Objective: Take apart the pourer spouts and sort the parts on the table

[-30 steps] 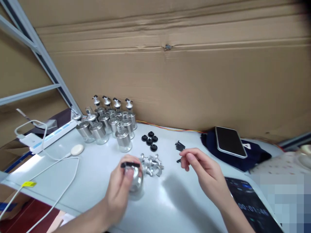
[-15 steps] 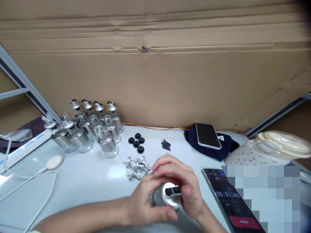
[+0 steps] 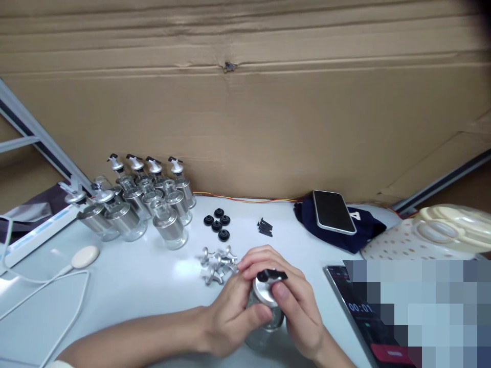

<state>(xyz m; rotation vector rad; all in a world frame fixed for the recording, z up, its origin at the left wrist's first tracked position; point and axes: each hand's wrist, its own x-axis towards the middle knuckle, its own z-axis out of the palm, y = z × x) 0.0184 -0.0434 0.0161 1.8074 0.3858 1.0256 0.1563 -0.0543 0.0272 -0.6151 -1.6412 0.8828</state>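
Between my two hands is a glass oil bottle (image 3: 262, 337) with a silver pourer cap (image 3: 264, 292) and a black flip lid on top. My left hand (image 3: 233, 319) wraps around the bottle's left side, thumb just below the cap. On the other side my right hand (image 3: 297, 306) closes around the bottle and cap, its thumb against the cap's edge. Fingers of both hands overlap behind the bottle and hide its far side. Just beyond my hands lie several silver pourer parts (image 3: 217, 263) in a heap. Several black rubber stoppers (image 3: 217, 225) are grouped behind them.
Several glass bottles (image 3: 169, 227) with steel sleeves stand at left, some capped. Small black pieces (image 3: 265, 226) lie mid-table. At right are a phone (image 3: 334, 212) on dark cloth, a spotted container (image 3: 406, 237) and a phone with a timer (image 3: 360, 306). A white cable (image 3: 86, 291) loops at left.
The bottle has tipped more upright, so its glass body now shows below the cap. The black lid points further up, and my right thumb has moved onto the cap's edge.
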